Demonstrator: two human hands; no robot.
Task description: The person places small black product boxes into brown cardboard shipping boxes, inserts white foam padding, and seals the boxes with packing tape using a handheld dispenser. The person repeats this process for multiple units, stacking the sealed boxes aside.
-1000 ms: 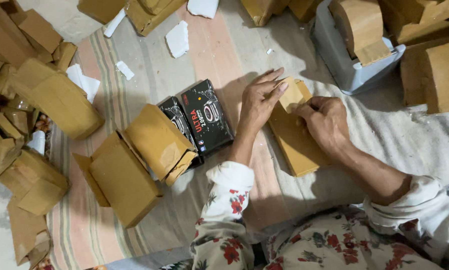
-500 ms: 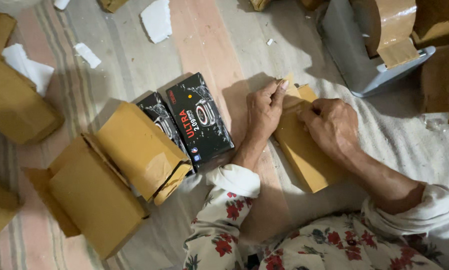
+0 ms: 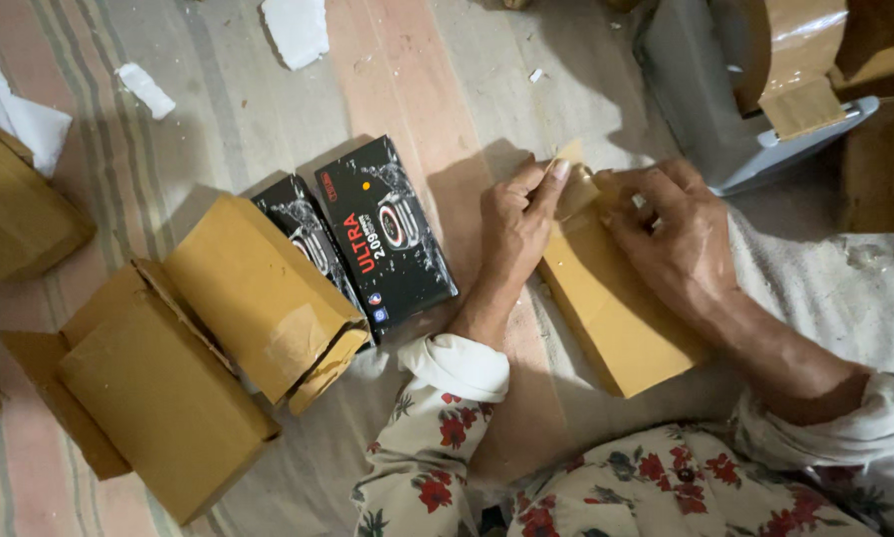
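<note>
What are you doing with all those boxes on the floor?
A person sits on a striped mat and presses both hands on a flat brown cardboard box. The left hand and the right hand pinch the flap at its far end. Beside them lie two black printed boxes and more brown boxes. A grey tape dispenser with brown tape stands near.

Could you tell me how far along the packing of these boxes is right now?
Done: one taped brown box lies closed beside an open one. In hand: the left hand and right hand press down the end flap of a brown box lying on the mat. Left: two black product boxes lie unwrapped.
</note>
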